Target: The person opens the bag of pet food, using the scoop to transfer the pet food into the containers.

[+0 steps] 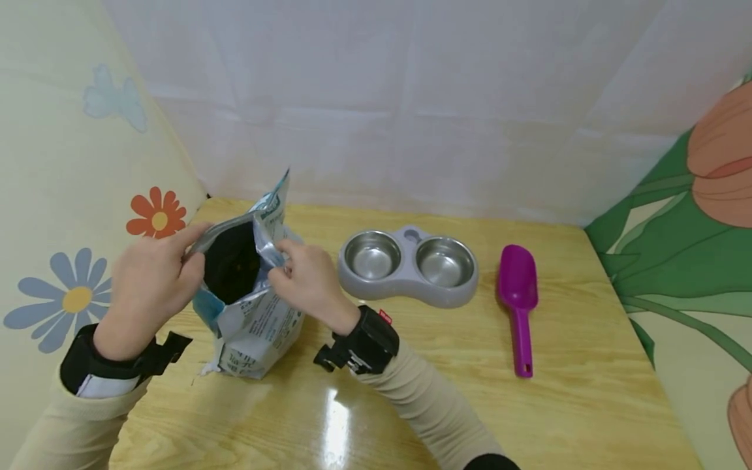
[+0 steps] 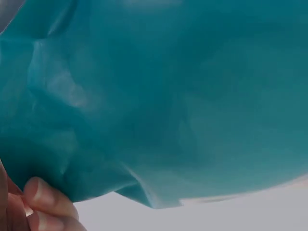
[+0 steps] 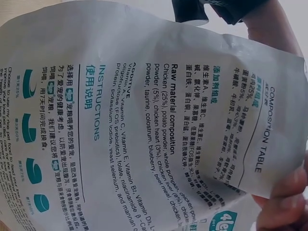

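A silver, white and teal pet food bag [image 1: 261, 333] stands upright at the left of the table, its mouth spread wide and its inside dark. My left hand [image 1: 149, 284] pinches the left rim of the mouth between thumb and fingers. On the opposite rim, my right hand [image 1: 311, 281] pinches the foil edge. The left wrist view is filled by the bag's teal side [image 2: 159, 106], with fingertips [image 2: 48, 202] at its edge. Printed text covers the bag's back [image 3: 130, 120] in the right wrist view, where fingers [image 3: 284, 202] grip the lower right edge.
Right of the bag sits a grey double pet bowl [image 1: 408, 290] with two steel dishes. Farther right a purple scoop [image 1: 517, 294] lies on the wooden table [image 1: 446, 398], handle toward me. A white sheet [image 1: 405, 111] hangs behind, with flower-patterned panels at both sides.
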A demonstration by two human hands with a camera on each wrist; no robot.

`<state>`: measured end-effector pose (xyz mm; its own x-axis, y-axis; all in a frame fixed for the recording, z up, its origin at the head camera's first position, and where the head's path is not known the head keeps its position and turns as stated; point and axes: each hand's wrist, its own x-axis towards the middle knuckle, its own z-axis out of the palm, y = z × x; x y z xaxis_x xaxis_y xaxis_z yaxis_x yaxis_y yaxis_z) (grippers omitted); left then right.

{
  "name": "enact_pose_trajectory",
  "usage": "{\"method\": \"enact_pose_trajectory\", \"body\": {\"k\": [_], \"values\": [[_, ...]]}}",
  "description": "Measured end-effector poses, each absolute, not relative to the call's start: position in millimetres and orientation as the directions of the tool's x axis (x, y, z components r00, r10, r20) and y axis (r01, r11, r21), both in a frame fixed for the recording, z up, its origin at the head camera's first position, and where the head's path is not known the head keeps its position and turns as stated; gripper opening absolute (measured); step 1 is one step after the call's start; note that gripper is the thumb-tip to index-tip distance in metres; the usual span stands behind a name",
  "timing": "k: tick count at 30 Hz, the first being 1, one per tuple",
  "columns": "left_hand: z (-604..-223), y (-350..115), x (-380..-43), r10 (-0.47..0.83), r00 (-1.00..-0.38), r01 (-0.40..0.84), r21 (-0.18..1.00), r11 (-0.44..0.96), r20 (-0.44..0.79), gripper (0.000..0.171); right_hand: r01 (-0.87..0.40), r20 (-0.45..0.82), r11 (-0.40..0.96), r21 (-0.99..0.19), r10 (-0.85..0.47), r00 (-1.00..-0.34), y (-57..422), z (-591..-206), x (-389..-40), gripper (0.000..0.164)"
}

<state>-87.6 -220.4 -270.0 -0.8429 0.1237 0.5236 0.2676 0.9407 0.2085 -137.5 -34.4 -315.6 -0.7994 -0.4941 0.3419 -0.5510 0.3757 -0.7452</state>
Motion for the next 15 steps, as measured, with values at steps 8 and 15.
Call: {"method": "enact_pose_trajectory", "body": {"k": [8,15], "values": [[-271.1,-225.7,-88.6,0.164,-0.852,0.342,0.292,0.893,0.498,0.035,-0.555,0.321,0.388,-0.736,-0.521,-0.791,-35.1,-314.1,-139.4,0.034],[-264.7,-227.4,-90.1,0.271,-0.879,0.408,0.323,0.854,0.393,0.041,-0.555,0.260,0.433,-0.710,-0.571,-0.779,-41.3,-303.0,-146.4,0.019]]}}
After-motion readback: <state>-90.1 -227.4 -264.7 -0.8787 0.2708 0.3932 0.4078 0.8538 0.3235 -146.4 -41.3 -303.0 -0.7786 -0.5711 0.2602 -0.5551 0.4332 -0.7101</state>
